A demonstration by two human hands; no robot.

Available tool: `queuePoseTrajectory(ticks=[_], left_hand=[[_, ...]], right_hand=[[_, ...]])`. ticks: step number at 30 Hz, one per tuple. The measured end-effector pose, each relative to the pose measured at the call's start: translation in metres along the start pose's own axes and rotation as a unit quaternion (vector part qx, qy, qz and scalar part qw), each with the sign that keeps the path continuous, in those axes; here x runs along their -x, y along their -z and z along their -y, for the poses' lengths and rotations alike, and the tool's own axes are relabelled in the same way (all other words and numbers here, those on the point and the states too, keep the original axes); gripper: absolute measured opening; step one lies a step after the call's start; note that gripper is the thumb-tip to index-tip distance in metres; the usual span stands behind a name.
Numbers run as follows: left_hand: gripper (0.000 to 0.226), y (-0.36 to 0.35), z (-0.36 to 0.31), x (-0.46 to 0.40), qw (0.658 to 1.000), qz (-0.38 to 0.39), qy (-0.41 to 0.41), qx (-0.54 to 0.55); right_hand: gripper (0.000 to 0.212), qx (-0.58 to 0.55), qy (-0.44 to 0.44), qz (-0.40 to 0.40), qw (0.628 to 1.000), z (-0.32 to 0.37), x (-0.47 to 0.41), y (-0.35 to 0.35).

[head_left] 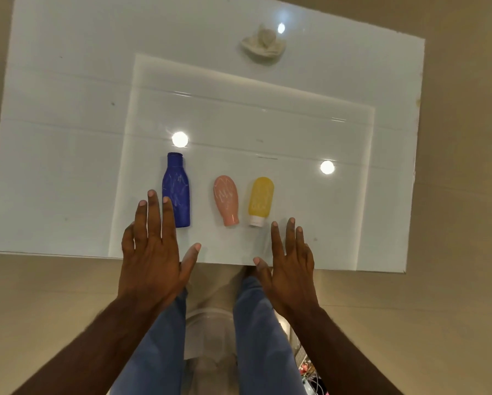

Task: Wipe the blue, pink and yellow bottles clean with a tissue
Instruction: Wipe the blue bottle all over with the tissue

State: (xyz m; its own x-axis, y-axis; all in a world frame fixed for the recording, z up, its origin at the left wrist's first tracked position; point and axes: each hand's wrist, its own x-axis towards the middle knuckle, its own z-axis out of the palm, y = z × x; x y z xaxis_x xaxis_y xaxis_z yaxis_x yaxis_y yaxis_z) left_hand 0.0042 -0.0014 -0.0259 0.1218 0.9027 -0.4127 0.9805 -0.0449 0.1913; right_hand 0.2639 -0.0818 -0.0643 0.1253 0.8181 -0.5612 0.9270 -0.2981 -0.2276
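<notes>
Three bottles lie in a row on the glossy white table, each marked with pale scribbles. The blue bottle is on the left, its open neck pointing away from me. The pink bottle lies in the middle and the yellow bottle, with a white cap toward me, on the right. A crumpled white tissue rests far back on the table. My left hand is flat and spread, its fingertips overlapping the blue bottle's left side. My right hand is spread just below the yellow bottle, holding nothing.
The table's near edge runs just under my palms. Bright ceiling-light reflections dot the tabletop. Below the edge are my blue trousers, a beige floor and a clear plastic container between my legs. Some small clutter shows at the bottom right.
</notes>
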Motion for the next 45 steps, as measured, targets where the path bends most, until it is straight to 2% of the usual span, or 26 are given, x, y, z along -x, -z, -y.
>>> queuePoseTrajectory(ticks=[4,8,14,17,20,22,25,28,31,34,36,38,40,43,45], left_hand=[[0.098,-0.003,0.004,-0.001,1.0,-0.001,-0.002,0.002],[0.096,-0.004,0.005,-0.011,1.0,-0.009,-0.017,0.013],[0.093,-0.001,0.006,-0.034,0.999,-0.012,-0.024,0.024],[0.092,-0.001,0.005,-0.042,0.999,-0.016,-0.021,0.02],[0.092,-0.004,0.004,-0.044,0.999,-0.009,-0.015,0.028],[0.092,-0.005,0.004,-0.043,0.999,-0.008,-0.01,0.034],[0.091,-0.007,0.003,-0.04,0.999,-0.004,-0.013,0.042],[0.092,-0.009,0.004,-0.042,0.998,0.006,-0.007,0.055],[0.091,-0.012,0.005,-0.048,0.998,0.01,-0.002,0.068],[0.09,-0.013,0.004,-0.054,0.997,0.003,-0.006,0.075],[0.091,-0.015,0.004,-0.056,0.997,0.0,-0.002,0.08],[0.091,-0.019,0.005,-0.057,0.997,0.0,0.001,0.082],[0.09,-0.023,0.004,-0.058,0.996,0.003,0.004,0.085],[0.09,-0.023,0.002,-0.059,0.995,0.0,0.01,0.099],[0.09,-0.02,-0.001,-0.062,0.993,-0.005,0.011,0.115]], right_hand=[[0.084,-0.022,-0.012,-0.029,0.999,0.006,-0.007,0.003],[0.083,-0.045,0.016,-0.066,0.997,0.019,-0.038,0.03],[0.076,-0.027,0.088,-0.14,0.986,0.064,-0.148,0.12],[0.07,0.019,0.108,-0.164,0.98,0.09,-0.207,0.167],[0.067,0.083,0.092,-0.14,0.982,0.108,-0.254,0.199],[0.064,0.129,0.078,-0.087,0.985,0.11,-0.274,0.209],[0.062,0.155,0.103,-0.008,0.983,0.099,-0.271,0.199],[0.056,0.116,0.103,-0.053,0.986,0.089,-0.249,0.179],[0.047,0.101,0.123,-0.149,0.976,0.086,-0.249,0.172],[0.06,0.098,0.12,-0.212,0.965,0.092,-0.275,0.189],[0.071,0.092,0.112,-0.192,0.971,0.102,-0.299,0.203],[0.072,0.131,0.115,-0.145,0.974,0.107,-0.327,0.21],[0.062,0.162,0.132,-0.105,0.972,0.108,-0.338,0.212],[0.033,0.072,0.151,-0.185,0.968,0.105,-0.321,0.2],[0.026,-0.022,0.178,-0.226,0.957,0.101,-0.291,0.184]])
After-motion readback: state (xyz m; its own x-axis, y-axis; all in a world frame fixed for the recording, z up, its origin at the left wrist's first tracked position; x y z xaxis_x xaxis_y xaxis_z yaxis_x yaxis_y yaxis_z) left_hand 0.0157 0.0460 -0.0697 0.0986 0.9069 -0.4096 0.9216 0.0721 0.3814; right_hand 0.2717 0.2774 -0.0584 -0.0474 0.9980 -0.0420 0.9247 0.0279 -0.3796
